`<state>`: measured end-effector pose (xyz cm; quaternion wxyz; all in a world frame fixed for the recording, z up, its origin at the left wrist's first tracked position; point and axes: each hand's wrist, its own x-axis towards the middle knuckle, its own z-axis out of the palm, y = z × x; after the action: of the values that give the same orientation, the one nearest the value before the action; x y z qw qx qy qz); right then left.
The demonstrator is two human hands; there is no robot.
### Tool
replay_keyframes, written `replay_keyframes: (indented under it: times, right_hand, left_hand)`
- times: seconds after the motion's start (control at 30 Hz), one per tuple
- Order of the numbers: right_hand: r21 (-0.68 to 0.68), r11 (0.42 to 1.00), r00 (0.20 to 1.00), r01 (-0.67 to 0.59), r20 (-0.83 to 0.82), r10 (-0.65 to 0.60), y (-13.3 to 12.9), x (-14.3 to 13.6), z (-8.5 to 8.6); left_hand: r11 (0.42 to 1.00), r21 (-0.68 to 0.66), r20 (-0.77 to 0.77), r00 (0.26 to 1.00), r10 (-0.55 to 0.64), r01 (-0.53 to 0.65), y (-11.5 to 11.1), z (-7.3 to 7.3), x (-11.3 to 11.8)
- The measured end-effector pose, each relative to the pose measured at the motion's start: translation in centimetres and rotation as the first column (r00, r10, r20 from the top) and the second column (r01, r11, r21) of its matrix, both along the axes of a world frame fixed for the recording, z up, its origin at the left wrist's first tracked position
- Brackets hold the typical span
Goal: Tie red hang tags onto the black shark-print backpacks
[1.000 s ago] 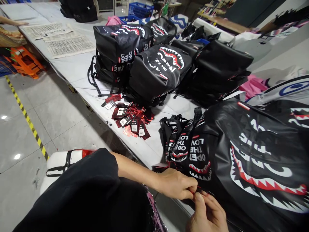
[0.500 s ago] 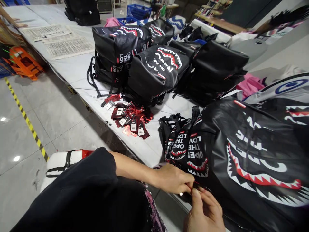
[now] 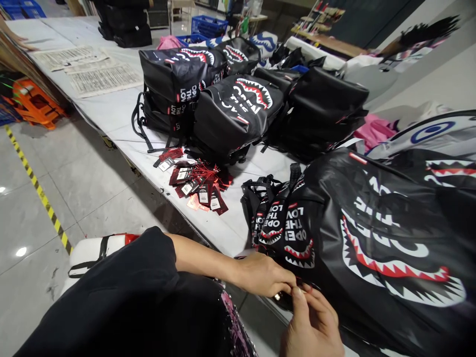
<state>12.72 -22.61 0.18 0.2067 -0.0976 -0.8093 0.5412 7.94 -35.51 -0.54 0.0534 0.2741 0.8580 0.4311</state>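
Note:
My left hand (image 3: pixel 266 273) reaches across from the left, its fingers pinched together at the lower edge of a black backpack (image 3: pixel 323 198) with shark-mouth prints. Against its fingertips, my right hand (image 3: pixel 312 322) is closed in a pinch too. A little thin red string (image 3: pixel 307 289) shows between the fingers; most of it is hidden. Just left of the hands, a bit of shiny metal (image 3: pixel 277 296) shows at the bag. Further up the table lies a fanned pile of red and black hang tags (image 3: pixel 203 186) with red strings, untouched.
More black printed backpacks (image 3: pixel 238 111) are stacked behind the tags on the white table (image 3: pixel 122 116). Printed sheets (image 3: pixel 106 77) lie at the far left, where another person's hand (image 3: pixel 17 37) rests. A white and red object (image 3: pixel 92 253) is beside my left sleeve.
My hands stay pinched together at the backpack's edge, with only slight finger movement. The view has shifted a little, so the bags appear slightly further left.

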Motion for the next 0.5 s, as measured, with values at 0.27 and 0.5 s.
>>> replay_keyframes:
  times: [0.27, 0.5]
  right_hand:
    - [0.018, 1.0, 1.0, -0.013, -0.028, 0.013, 0.0, 0.1, 0.4]
    - [0.02, 0.999, 0.998, -0.045, -0.043, 0.046, 0.2, 0.0, 1.2]
  left_hand:
    - [0.999, 0.028, -0.055, 0.998, 0.032, -0.03, 0.3, -0.3, 0.5]
    - [0.996, 0.087, -0.09, 0.996, 0.007, 0.0, 0.0, 0.1, 0.7]
